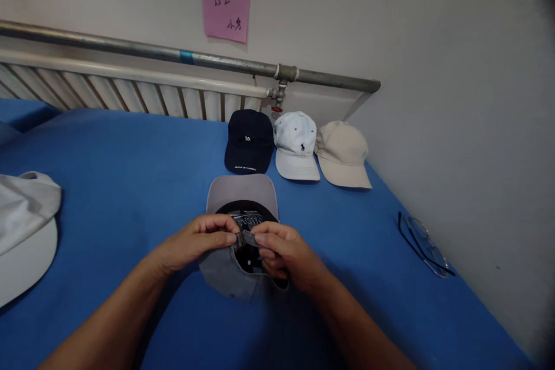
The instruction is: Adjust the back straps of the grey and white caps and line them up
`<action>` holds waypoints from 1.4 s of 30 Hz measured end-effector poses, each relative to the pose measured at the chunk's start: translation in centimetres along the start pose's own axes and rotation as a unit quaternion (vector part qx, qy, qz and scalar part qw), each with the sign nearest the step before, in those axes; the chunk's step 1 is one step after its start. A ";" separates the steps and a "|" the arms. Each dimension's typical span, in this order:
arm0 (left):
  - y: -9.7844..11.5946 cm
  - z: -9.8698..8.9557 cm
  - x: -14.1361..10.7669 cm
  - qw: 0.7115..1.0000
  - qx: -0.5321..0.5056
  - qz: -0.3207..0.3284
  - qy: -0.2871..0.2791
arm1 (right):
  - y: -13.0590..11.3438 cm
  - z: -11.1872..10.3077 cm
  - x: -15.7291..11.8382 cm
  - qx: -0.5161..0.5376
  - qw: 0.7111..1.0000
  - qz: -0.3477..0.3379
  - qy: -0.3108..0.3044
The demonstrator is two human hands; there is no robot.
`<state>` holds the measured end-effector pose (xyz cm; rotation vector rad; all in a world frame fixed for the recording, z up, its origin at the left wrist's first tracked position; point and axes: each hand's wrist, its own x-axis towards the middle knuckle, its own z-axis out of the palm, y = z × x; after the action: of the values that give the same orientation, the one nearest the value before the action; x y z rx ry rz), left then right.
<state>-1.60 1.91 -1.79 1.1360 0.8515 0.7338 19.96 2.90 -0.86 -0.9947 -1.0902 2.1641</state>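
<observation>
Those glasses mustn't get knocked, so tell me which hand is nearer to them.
Right. The right hand, on the grey cap, is left of the glasses; the left hand, on the same cap, is farther left.

Three caps (248, 141) in a row behind the held cap (229, 272), glasses (427, 244) to their right.

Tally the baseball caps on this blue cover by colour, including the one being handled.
Navy baseball cap: 1
Beige baseball cap: 1
Gray baseball cap, held by left hand and right hand: 1
White or very pale baseball caps: 2
Total: 5
</observation>
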 end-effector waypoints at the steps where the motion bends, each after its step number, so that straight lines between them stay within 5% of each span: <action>1: 0.0 0.0 0.0 1.000 0.002 -0.002 -0.001 | 0.1 0.0 0.0 0.003 1.000 0.002 -0.003; 24: 0.6 0.0 -0.1 0.992 0.083 -0.033 -0.088 | 0.2 -1.0 1.2 0.002 0.982 0.124 -0.146; 31: 0.6 -0.2 -0.1 0.988 0.100 -0.039 -0.114 | 0.3 -0.3 0.8 -0.048 0.986 0.097 -0.129; 42: 0.5 0.1 -0.1 0.989 0.115 -0.058 -0.075 | 0.8 -0.1 0.7 -0.029 0.991 0.065 -0.113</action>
<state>-1.62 1.95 -1.25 1.3172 0.8821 0.4558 19.54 3.06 -1.85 -0.8829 -1.2273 2.4097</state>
